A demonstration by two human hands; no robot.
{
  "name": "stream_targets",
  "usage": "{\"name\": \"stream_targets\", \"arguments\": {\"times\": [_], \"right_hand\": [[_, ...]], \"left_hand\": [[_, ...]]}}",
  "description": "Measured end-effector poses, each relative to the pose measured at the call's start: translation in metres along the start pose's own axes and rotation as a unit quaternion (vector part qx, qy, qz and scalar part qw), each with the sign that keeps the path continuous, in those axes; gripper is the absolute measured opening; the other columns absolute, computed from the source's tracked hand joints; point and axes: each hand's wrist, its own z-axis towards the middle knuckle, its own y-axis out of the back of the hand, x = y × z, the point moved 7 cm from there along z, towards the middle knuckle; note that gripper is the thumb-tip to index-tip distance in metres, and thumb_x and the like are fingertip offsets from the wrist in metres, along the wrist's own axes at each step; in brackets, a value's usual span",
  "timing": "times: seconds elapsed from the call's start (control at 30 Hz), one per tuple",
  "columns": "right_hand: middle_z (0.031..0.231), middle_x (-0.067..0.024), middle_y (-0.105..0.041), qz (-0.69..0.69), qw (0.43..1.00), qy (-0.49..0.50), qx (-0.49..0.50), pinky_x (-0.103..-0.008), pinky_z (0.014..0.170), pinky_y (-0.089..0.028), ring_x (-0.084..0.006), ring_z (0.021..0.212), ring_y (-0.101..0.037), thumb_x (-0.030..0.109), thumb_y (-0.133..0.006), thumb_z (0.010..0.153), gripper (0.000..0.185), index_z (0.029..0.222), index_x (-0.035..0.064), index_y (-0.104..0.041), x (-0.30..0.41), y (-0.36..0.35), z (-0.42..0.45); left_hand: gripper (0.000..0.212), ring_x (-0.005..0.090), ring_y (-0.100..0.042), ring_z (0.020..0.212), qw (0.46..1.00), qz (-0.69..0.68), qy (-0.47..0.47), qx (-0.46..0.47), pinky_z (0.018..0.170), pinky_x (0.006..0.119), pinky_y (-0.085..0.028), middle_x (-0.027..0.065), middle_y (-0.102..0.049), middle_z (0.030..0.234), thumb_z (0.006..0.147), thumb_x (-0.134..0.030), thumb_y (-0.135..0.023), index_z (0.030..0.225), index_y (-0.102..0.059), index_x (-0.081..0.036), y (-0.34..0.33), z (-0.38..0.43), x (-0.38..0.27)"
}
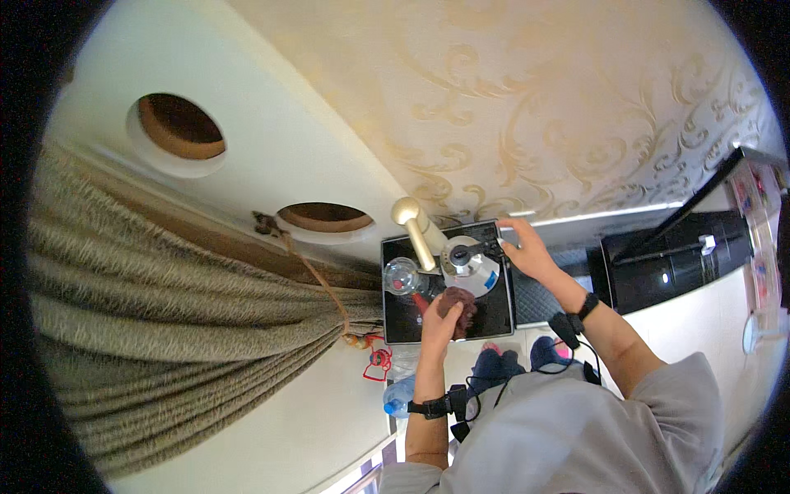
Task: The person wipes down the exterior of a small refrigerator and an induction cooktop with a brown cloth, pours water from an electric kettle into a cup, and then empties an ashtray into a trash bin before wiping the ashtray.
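Observation:
My left hand (439,324) holds a bunched brown-maroon cloth (458,309) over the front of a black glossy-topped stand (401,321). Just beyond the cloth sits a silver metal kettle (475,278) with a black lid knob and a black handle (484,248). At the stand's far right corner is my right hand (528,250), its thumb and fingers near the handle's end; whether it grips the handle or the rim is unclear. To the kettle's left stands a clear round vessel (401,275) with something red inside. A gold-coloured spout (419,238) reaches over between them.
A tied-back curtain (216,321) hangs at the left. Patterned wallpaper (524,111) covers the wall ahead. A blue-capped plastic bottle (398,395) and a red hanging ornament (379,358) are near my left forearm. Dark furniture (679,259) stands at the right.

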Motion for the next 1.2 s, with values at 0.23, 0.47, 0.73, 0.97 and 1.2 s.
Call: {"name": "stream_targets", "arguments": {"times": [0.23, 0.47, 0.73, 0.97, 1.2], "right_hand": [[0.124, -0.0179, -0.048, 0.122, 0.947, 0.132, 0.267, -0.0397, 0.101, -0.038, -0.0332, 0.116, -0.047, 0.013, -0.069, 0.076, 0.059, 0.129, 0.0034, -0.045, 0.128, -0.01, -0.035], [0.12, -0.0169, -0.051, 0.044, 0.961, 0.16, 0.219, -0.0402, 0.097, -0.041, -0.0342, 0.114, -0.049, 0.005, -0.071, 0.069, 0.06, 0.124, 0.0045, -0.047, 0.15, -0.003, -0.034], [0.105, -0.0149, -0.059, 0.08, 0.97, 0.081, 0.216, -0.0356, 0.085, -0.048, -0.0301, 0.099, -0.059, 0.002, -0.068, 0.068, 0.046, 0.111, 0.0036, -0.053, 0.176, -0.026, -0.029], [0.091, -0.0108, -0.063, 0.111, 0.952, 0.096, 0.269, -0.0317, 0.074, -0.049, -0.0211, 0.082, -0.062, 0.011, -0.075, 0.065, 0.042, 0.101, 0.0024, -0.054, 0.207, -0.118, -0.042], [0.086, -0.005, -0.055, 0.215, 0.866, 0.076, 0.445, -0.029, 0.077, -0.045, -0.0153, 0.081, -0.053, 0.007, -0.069, 0.073, 0.03, 0.097, 0.0016, -0.052, 0.237, -0.215, -0.097]], "left_hand": [[0.041, 0.0146, -0.053, 0.104, 0.987, -0.099, -0.116, -0.054, 0.089, 0.028, -0.042, 0.009, -0.057, 0.112, 0.093, -0.025, -0.058, 0.123, -0.047, 0.001, -0.028, -0.002, -0.048], [0.056, 0.0196, -0.042, 0.121, 0.977, -0.148, -0.148, 0.037, 0.104, 0.031, -0.031, 0.0125, -0.043, 0.131, 0.098, -0.03, -0.047, 0.141, -0.024, -0.003, -0.054, -0.022, -0.071], [0.053, 0.0141, -0.054, 0.102, 0.981, -0.04, -0.179, 0.059, 0.091, 0.028, -0.045, 0.0097, -0.051, 0.12, 0.095, -0.027, -0.054, 0.135, -0.035, 0.0, -0.013, -0.058, -0.088], [0.052, 0.0117, -0.055, 0.098, 0.97, -0.058, -0.233, -0.036, 0.075, 0.027, -0.051, 0.0078, -0.053, 0.113, 0.094, -0.026, -0.056, 0.135, -0.035, -0.004, 0.076, -0.108, -0.068], [0.064, 0.0133, -0.055, 0.094, 0.968, -0.015, -0.129, -0.217, 0.076, 0.027, -0.049, 0.0082, -0.054, 0.113, 0.085, -0.027, -0.068, 0.134, -0.036, -0.002, 0.148, -0.206, -0.039]]}}
